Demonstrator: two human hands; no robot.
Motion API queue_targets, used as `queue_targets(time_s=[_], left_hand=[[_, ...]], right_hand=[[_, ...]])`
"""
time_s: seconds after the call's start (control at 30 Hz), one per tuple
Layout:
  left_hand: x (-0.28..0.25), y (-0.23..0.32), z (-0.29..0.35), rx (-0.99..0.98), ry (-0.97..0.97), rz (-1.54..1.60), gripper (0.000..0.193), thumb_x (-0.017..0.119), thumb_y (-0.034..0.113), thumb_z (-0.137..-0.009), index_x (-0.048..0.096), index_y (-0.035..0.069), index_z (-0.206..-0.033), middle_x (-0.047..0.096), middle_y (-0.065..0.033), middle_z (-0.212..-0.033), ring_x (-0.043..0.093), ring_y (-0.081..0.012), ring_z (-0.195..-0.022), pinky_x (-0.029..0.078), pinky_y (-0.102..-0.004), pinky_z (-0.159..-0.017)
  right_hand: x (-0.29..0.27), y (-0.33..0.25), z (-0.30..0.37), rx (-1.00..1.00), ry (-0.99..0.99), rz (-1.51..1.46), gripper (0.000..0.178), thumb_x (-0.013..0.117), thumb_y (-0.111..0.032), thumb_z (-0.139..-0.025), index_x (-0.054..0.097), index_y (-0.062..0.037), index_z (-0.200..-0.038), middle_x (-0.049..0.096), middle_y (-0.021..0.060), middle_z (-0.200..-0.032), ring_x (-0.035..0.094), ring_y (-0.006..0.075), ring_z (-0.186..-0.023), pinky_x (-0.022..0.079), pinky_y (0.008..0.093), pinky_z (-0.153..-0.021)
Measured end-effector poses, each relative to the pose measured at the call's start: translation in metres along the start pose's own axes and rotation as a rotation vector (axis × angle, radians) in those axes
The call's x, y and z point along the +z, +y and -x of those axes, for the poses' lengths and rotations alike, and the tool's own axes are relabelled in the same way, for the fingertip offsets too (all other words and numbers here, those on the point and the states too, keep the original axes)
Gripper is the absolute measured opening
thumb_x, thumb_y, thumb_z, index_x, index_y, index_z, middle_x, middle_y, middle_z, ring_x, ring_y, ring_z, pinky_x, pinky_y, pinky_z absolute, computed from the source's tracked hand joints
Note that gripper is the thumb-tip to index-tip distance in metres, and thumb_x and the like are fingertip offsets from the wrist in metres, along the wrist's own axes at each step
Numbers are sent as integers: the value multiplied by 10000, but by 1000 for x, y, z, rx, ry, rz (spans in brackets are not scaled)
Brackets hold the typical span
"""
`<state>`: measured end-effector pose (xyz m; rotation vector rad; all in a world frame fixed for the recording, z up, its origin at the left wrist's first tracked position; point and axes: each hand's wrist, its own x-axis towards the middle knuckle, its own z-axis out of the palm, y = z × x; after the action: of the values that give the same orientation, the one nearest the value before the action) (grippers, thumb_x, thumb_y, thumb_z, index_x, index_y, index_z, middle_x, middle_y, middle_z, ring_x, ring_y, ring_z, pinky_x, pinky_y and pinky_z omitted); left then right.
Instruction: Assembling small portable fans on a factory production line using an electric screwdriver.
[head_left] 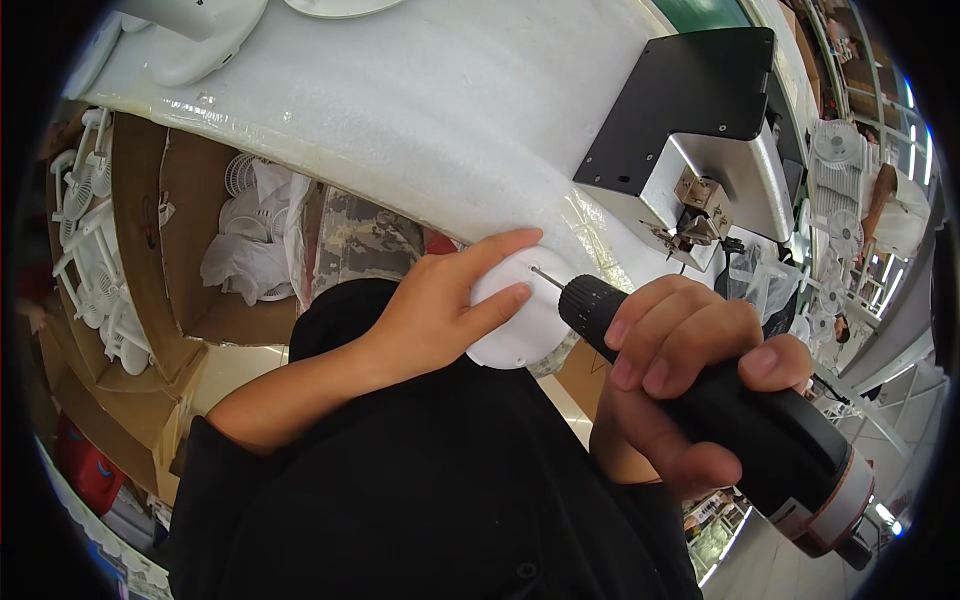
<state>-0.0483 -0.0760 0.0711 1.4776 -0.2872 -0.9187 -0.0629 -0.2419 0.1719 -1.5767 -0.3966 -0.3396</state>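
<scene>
A round white plastic base (522,335) sits at the front edge of the bench, near my body. My left hand (440,300) grips it, with thumb and fingers lying over its upper face. In my right hand (690,370) is a black electric screwdriver (770,420), held aslant with its cable end at lower right. Its thin bit (549,277) reaches the far rim of the base, at a small screw hole. Whether a screw sits under the tip is too small to tell. What lies beneath the base is hidden.
A black-and-silver machine (690,110) stands on the white-covered bench (400,100) at right. White round bases (205,45) lie at the far left. Cardboard boxes (245,320) with white fan parts (255,225) are left of me. Clear plastic bags (765,280) lie beside the machine.
</scene>
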Motion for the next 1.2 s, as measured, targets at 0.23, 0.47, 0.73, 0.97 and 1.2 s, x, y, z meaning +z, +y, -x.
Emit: queue_targets(time_s=[0.23,0.47,0.73,0.97,1.2], left_hand=[[0,0,-3,18,21,25,462,597,40,-888,527,38,-1344,640,-139,-1217,606,-183,-1008,475,-275,-878],[2,-6,-6,59,34,64,460,596,36,-888,526,31,-1342,632,-134,-1222,603,-187,-1009,475,-279,-887],[3,-18,-7,136,68,58,440,598,94,-897,532,41,-1329,622,-130,-1224,613,-208,-970,500,-291,-845],[-5,-27,-2,171,38,94,446,583,91,-894,523,40,-1333,597,-155,-1230,610,-218,-988,507,-289,-846],[-12,-18,20,-8,100,499,463,552,68,-880,511,21,-1339,587,-186,-1219,613,-232,-992,524,-288,-829]], right_hand=[[-3,7,-2,-27,-107,23,643,668,-491,-872,390,-150,-1340,538,30,-739,542,139,-574,481,311,-616],[-2,2,0,-58,62,73,828,598,-555,-892,234,-136,-1506,545,29,-749,535,139,-573,485,315,-611],[-42,-40,4,-167,175,-2,779,571,-548,-861,343,-101,-1457,530,16,-805,515,105,-614,437,310,-649],[-70,-22,10,-232,369,54,688,469,-552,-924,365,-72,-1407,596,93,-806,578,169,-583,514,353,-609],[-81,-12,10,-258,451,21,619,462,-520,-925,414,-69,-1346,601,97,-794,568,176,-585,489,347,-608]])
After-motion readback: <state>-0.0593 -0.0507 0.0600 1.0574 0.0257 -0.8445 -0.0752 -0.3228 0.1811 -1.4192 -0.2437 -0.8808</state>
